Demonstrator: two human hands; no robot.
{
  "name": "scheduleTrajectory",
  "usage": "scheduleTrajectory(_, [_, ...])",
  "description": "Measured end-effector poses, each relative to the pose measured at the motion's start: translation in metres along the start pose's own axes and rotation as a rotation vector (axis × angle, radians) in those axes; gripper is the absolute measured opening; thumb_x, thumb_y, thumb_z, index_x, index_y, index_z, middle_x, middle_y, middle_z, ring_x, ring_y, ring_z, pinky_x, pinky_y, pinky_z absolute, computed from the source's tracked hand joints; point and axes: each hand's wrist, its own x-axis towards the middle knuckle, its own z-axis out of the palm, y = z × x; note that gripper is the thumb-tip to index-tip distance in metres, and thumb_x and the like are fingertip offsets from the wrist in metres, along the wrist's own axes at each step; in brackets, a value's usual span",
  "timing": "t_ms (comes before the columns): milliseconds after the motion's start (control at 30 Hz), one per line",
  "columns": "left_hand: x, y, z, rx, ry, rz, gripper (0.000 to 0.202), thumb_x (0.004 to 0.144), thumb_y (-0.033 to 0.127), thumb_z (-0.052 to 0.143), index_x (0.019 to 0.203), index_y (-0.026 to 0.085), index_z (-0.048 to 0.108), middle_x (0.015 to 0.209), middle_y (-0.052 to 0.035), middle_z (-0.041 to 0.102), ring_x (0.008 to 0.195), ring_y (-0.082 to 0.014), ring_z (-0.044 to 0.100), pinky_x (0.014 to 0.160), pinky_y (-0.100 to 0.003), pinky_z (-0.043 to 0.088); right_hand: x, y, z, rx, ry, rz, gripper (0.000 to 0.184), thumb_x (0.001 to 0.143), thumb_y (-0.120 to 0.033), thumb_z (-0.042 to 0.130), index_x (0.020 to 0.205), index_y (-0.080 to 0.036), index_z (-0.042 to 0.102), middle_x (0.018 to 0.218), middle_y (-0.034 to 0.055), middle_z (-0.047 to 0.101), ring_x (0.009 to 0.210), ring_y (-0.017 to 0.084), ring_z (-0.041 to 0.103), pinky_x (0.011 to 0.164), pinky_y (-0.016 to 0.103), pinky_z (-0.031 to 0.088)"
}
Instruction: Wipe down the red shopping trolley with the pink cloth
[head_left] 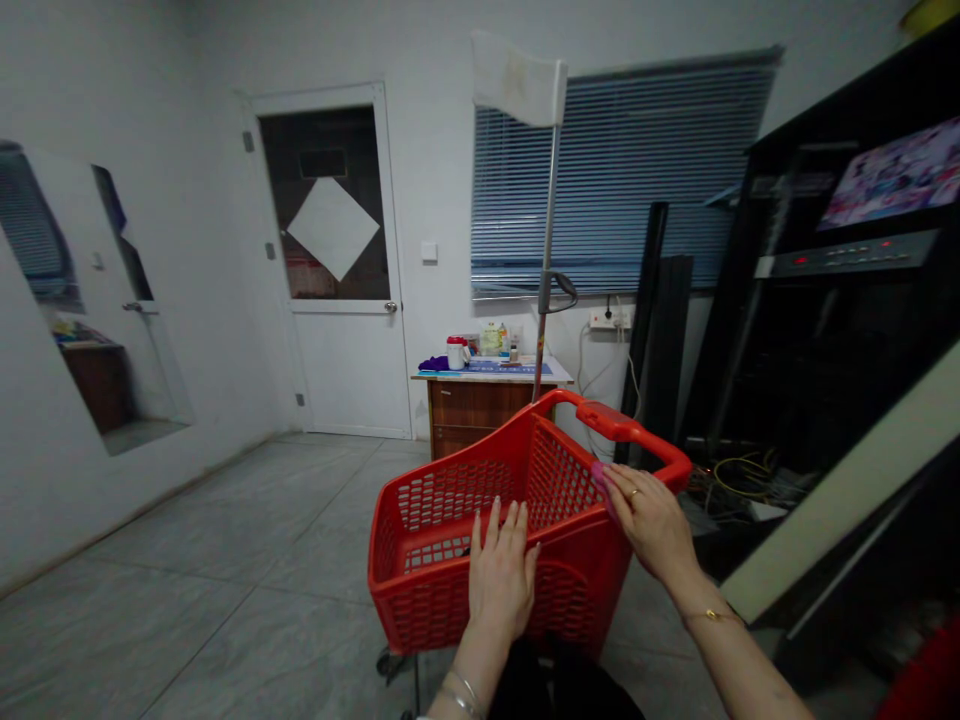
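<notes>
A red plastic shopping cart (420, 600) stands right in front of me, its basket walls full of small openings. My left hand (501, 575) rests over the near rim with its fingers stretched out and holds nothing. At the cart's handle end, my right hand (646, 515) presses a pink cloth (602, 478) against the top edge of the basket; most of the cloth is hidden under the fingers. Above that hand runs the cart's red handle (615, 422). From the cart's far side rises a metal pole (551, 200) with a white flag (517, 80) on top.
A wooden cabinet (480, 408) with bottles and a red-lidded jar (456, 353) stands behind the cart. A white door (345, 370) is at the back left, a mirror (161, 370) at the left wall. On the right are a black rack (712, 330), loose cables (742, 475) and a leaning pale board (847, 480).
</notes>
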Motion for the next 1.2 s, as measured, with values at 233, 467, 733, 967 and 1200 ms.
scheduleTrajectory(233, [0.003,0.003,-0.001,-0.010,-0.030,-0.017,0.049,0.097,0.032,0.044,0.146,0.026,0.041,0.147,-0.0020,0.051,0.142,-0.0261,0.037,0.113,-0.053,0.035,-0.015,-0.062,0.023,0.018,-0.028,-0.071,0.027,0.097,-0.025,0.049,0.114,-0.022,0.069,0.114,0.0068,0.072,0.108,0.021,0.063,0.106,0.044,0.039])
scheduleTrajectory(467, [0.003,0.003,0.002,0.003,-0.011,0.004,0.053,0.096,0.031,0.047,0.148,0.026,0.038,0.146,-0.0030,0.053,0.142,-0.0253,0.036,0.114,-0.051,0.035,-0.002,-0.006,0.003,0.023,0.003,0.001,0.031,0.098,-0.031,0.046,0.118,-0.022,0.068,0.117,0.0084,0.071,0.107,0.021,0.064,0.101,0.042,0.045])
scheduleTrajectory(733, [0.004,0.003,0.001,0.001,-0.030,0.003,0.051,0.097,0.030,0.045,0.148,0.026,0.039,0.146,-0.0023,0.052,0.143,-0.0251,0.036,0.114,-0.052,0.034,-0.016,-0.052,0.015,0.032,-0.083,-0.112,0.029,0.097,-0.025,0.050,0.121,-0.023,0.067,0.120,0.0052,0.070,0.111,0.021,0.062,0.108,0.045,0.039])
scheduleTrajectory(967, [0.005,0.005,0.003,-0.003,-0.019,0.002,0.050,0.097,0.030,0.046,0.146,0.025,0.041,0.146,-0.0031,0.052,0.142,-0.0259,0.036,0.114,-0.052,0.035,-0.002,0.005,0.005,-0.023,0.094,0.061,0.031,0.098,-0.030,0.046,0.116,-0.020,0.069,0.116,0.0090,0.071,0.110,0.023,0.064,0.104,0.046,0.044])
scheduleTrajectory(1200, [0.004,0.003,0.004,0.001,-0.013,0.021,0.051,0.097,0.030,0.045,0.148,0.026,0.039,0.145,-0.0040,0.054,0.142,-0.0263,0.038,0.113,-0.052,0.035,-0.019,-0.062,0.020,0.058,-0.052,-0.125,0.030,0.097,-0.023,0.048,0.121,-0.024,0.067,0.119,0.0048,0.070,0.110,0.020,0.063,0.106,0.042,0.042])
